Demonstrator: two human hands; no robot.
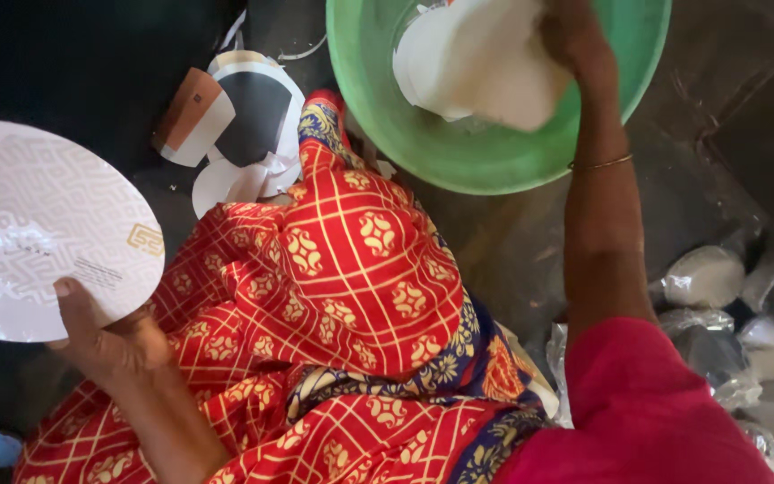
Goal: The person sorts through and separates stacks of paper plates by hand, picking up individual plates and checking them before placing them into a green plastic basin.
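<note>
Left hand [109, 345] at lower left, thumb and fingers pinched on the near edge of a round white card disc [42, 229] with a pale maze pattern, held flat beside the red patterned cloth [342, 287] over the lap. Right hand [571, 36] reaching into the green basin [459, 152] at top, fingers closed on a stack of white discs [477, 58] resting inside. More cut discs [244, 125] on the dark floor beside the basin; plastic-wrapped bundles [705, 278] at right.

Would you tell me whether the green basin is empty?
Not empty: the basin holds white discs under the right hand.
</note>
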